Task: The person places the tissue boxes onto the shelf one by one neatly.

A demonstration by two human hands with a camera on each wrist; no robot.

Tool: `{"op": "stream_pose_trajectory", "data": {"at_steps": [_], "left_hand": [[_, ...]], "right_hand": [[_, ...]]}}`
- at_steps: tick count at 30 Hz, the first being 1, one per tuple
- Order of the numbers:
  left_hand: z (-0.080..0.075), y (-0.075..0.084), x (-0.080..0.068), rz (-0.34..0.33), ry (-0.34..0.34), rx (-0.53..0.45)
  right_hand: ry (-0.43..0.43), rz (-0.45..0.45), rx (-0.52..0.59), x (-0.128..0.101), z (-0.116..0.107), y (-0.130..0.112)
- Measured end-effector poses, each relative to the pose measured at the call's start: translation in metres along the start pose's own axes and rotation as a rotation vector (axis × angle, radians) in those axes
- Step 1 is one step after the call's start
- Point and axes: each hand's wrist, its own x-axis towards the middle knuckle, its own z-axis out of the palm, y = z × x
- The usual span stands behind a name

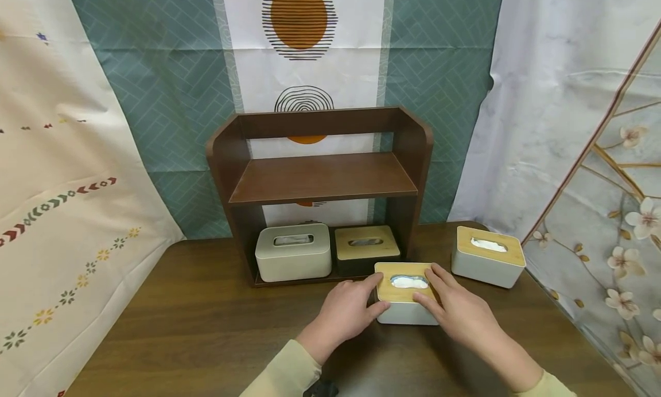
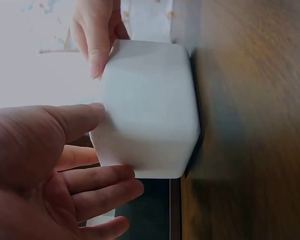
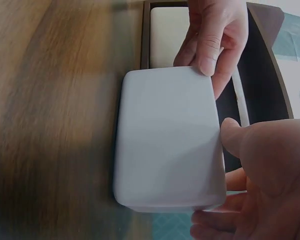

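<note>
A white tissue box (image 1: 407,314) with a light wooden lid sits on the brown table, just in front of the shelf's right side. White tissue shows in the lid's oval slot. My left hand (image 1: 346,310) holds its left end, thumb at the near top edge and fingers along the side. At the opposite end my right hand (image 1: 467,312) grips it, thumb and index finger on the lid. Both wrist views show the box's plain white wall (image 2: 150,100) between the hands; my right hand's other fingers (image 3: 217,220) reach round the end.
A dark brown two-tier shelf (image 1: 325,176) stands behind. Its lower tier holds a cream tissue box (image 1: 293,262) and a black tissue box (image 1: 366,250) with a wooden lid. Another white, wooden-lidded tissue box (image 1: 488,265) stands at the right. Patterned cloths hang around the table.
</note>
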Motion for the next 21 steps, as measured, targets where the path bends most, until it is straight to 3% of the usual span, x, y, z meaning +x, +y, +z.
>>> {"op": "stream_pose_trajectory", "data": {"at_steps": [9,21], "left_hand": [[-0.009,-0.014,-0.004,-0.059,-0.031,-0.012],[-0.014,-0.016,-0.007,-0.076,-0.036,0.006]], "right_hand": [[-0.008,-0.052,0.038,0.005,0.005,-0.011],[-0.043,-0.050,0.099,0.006,0.006,-0.007]]}}
